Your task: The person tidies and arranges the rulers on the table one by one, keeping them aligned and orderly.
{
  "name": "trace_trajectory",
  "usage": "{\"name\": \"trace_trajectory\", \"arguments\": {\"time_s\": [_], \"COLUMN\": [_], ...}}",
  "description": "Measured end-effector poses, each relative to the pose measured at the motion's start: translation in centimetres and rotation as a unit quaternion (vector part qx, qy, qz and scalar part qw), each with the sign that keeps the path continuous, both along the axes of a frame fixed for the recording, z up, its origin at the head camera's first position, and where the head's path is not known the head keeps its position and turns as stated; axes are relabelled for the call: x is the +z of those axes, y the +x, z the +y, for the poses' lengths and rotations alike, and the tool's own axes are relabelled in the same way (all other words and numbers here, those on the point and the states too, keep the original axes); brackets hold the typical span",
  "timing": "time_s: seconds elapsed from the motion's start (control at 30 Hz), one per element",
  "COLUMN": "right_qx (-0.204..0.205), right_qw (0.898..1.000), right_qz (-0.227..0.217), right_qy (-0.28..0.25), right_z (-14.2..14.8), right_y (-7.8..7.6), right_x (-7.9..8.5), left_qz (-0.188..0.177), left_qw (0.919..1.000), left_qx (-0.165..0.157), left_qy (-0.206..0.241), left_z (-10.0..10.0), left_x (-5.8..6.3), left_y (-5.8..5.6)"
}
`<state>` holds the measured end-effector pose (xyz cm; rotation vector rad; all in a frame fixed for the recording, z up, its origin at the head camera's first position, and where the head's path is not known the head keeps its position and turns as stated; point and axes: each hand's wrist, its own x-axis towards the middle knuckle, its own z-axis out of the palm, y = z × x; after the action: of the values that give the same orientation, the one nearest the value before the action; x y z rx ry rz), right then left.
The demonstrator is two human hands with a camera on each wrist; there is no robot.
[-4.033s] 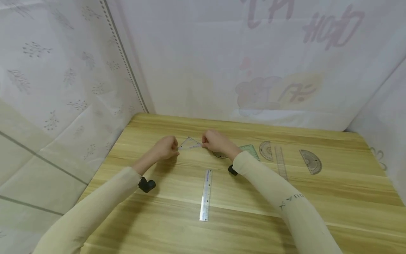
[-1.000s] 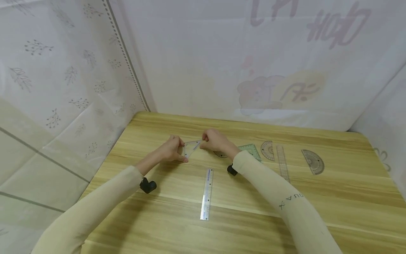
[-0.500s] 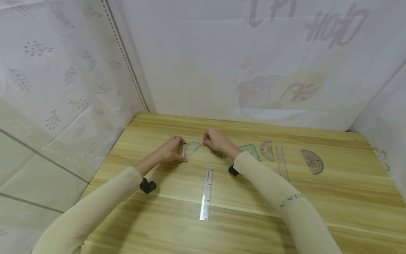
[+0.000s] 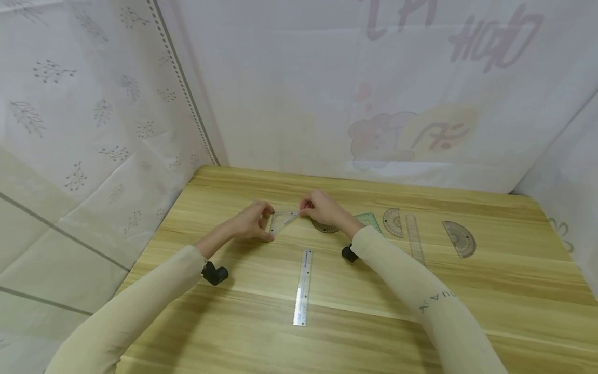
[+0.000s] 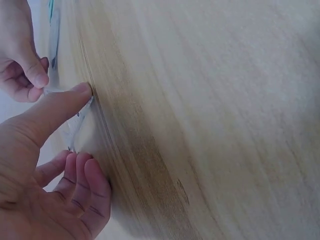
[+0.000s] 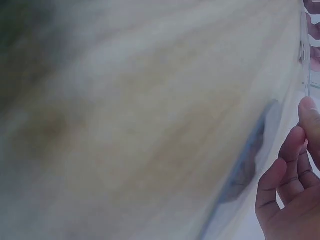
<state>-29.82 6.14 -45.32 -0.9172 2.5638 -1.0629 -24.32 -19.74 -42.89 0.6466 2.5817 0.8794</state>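
Note:
A clear triangular set square (image 4: 283,221) spans the gap between my two hands near the back of the table. My left hand (image 4: 248,222) grips its left side, thumb on the near corner and fingers on the far one. At the right corner, my right hand (image 4: 323,209) pinches the tip between thumb and finger. The left wrist view shows the set square (image 5: 80,120) between thumb and fingertips; in the right wrist view the set square (image 6: 306,60) appears edge-on. Below the right hand lies a protractor (image 4: 324,227), partly hidden.
A clear ruler (image 4: 302,288) lies on the wooden table (image 4: 243,322) in front. To the right are a green set square (image 4: 369,221), partly covered by the right arm, a small protractor (image 4: 393,222), another clear ruler (image 4: 414,239) and a larger protractor (image 4: 460,239). Cloth walls (image 4: 299,93) stand behind.
Since four seconds ago the set square has turned; my left hand went from pinching one corner to spanning a side. In the last second, my right hand shifted slightly right.

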Motion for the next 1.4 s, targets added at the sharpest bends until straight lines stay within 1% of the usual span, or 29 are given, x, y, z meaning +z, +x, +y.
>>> {"name": "trace_trajectory", "arguments": {"time_s": [0.13, 0.27, 0.33, 0.43, 0.5, 0.6, 0.73, 0.83, 0.93, 1.0, 1.2, 1.4], "right_qx": [0.009, 0.015, 0.022, 0.028, 0.028, 0.024, 0.01, 0.008, 0.015, 0.017, 0.013, 0.013], "right_qw": [1.0, 1.0, 1.0, 0.999, 0.999, 0.998, 0.997, 0.997, 0.997, 0.998, 0.998, 0.998], "right_qz": [0.0, -0.007, -0.009, -0.015, -0.015, -0.015, -0.022, -0.022, -0.017, -0.01, 0.005, 0.011], "right_qy": [0.001, 0.001, -0.01, -0.028, -0.038, -0.049, -0.07, -0.074, -0.071, -0.066, -0.053, -0.056], "right_z": [-0.1, -0.1, 0.0, 0.5, 1.0, 2.0, 3.3, 4.3, 5.3, 5.8, 7.3, 8.1], "right_y": [0.2, 0.2, 0.2, 0.1, 0.2, 0.4, 0.8, 1.1, 1.3, 1.4, 2.3, 3.1], "right_x": [0.5, 1.2, 1.4, 1.6, 1.7, 2.0, 2.6, 2.9, 3.0, 3.1, 3.3, 3.0], "left_qz": [0.0, -0.019, -0.03, -0.032, -0.041, -0.032, -0.009, -0.022, -0.037, -0.036, -0.005, 0.008], "left_qw": [1.0, 0.9996, 0.9992, 0.9989, 0.9978, 0.9969, 0.9958, 0.9924, 0.988, 0.9858, 0.9847, 0.9844], "left_qx": [-0.004, -0.004, -0.002, -0.001, -0.003, -0.005, 0.002, 0.007, 0.009, 0.007, -0.01, -0.024], "left_qy": [0.004, 0.019, 0.026, 0.034, 0.052, 0.071, 0.091, 0.121, 0.15, 0.164, 0.174, 0.174], "left_z": [0.0, 0.0, 0.1, 0.3, 0.6, 1.2, 2.0, 2.8, 3.5, 3.9, 4.9, 5.5], "left_x": [0.2, 0.6, 0.9, 1.2, 1.4, 1.7, 2.0, 2.0, 1.9, 1.9, 1.6, 1.6], "left_y": [0.0, -0.1, 0.0, 0.4, 0.6, 0.9, 1.4, 1.8, 2.3, 2.6, 2.9, 3.3]}}
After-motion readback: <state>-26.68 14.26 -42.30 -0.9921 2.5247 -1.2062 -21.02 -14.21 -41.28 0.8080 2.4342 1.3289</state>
